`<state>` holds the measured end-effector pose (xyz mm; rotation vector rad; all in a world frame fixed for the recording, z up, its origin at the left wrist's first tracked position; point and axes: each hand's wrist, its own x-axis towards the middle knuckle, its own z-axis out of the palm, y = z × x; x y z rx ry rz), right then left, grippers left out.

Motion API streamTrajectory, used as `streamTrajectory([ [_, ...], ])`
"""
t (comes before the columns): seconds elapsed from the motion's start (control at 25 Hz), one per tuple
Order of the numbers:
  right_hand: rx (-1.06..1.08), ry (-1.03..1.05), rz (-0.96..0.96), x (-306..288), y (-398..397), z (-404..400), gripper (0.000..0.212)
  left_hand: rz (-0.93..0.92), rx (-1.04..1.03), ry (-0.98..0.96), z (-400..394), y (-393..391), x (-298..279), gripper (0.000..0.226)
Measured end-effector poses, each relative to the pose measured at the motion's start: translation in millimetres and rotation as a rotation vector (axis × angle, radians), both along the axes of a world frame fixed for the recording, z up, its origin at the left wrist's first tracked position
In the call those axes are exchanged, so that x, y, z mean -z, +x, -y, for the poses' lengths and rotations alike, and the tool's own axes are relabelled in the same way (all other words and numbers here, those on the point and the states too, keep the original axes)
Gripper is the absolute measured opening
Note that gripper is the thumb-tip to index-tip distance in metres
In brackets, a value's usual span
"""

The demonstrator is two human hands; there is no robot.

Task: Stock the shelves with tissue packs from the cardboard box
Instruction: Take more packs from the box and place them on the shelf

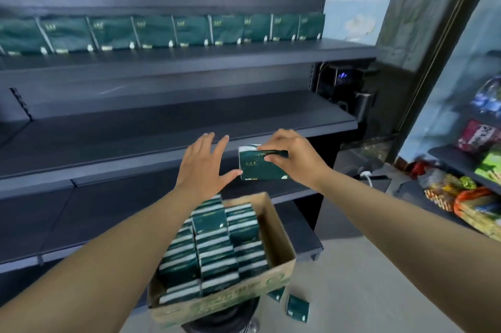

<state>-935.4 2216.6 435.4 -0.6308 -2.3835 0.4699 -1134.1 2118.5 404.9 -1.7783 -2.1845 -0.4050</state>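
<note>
Pinching a tissue pack (261, 167): right hand (291, 155); left hand (202, 167) splayed; two packs (291, 303), seemingly floored, beside cardboard box (282, 265).

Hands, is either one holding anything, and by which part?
The right hand grips a tissue pack by its top right edge, fingers curled over it. The left hand is open, its thumb near the pack's left side.

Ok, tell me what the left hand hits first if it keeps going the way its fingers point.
Probably the front edge of the middle shelf: the open left hand points up and forward at it, though depth is unclear.
</note>
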Motion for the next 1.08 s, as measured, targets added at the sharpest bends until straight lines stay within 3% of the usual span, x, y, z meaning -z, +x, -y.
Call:
streamTrajectory([
  [0.2,-0.058,0.117,-0.067,-54.8,39.1,-88.5,0.027,-0.065,-0.041,0.127,-79.8,43.7,-51.7,0.088],
  [0.52,-0.116,0.071,-0.16,-135.5,42.4,-197.9,0.023,-0.172,-0.129,0.207,-180.6,57.3,-138.9,0.086],
  [0.84,-0.022,0.056,-0.39,-186.9,-17.5,-301.8,0.022,-0.195,-0.153,0.348,-292.7,-14.9,-191.8,0.091],
  [1.08,0.0,0.098,-0.413,-184.7,-115.4,-415.7,0.019,-0.156,-0.323,0.375,-395.3,-90.2,-198.6,0.069],
])
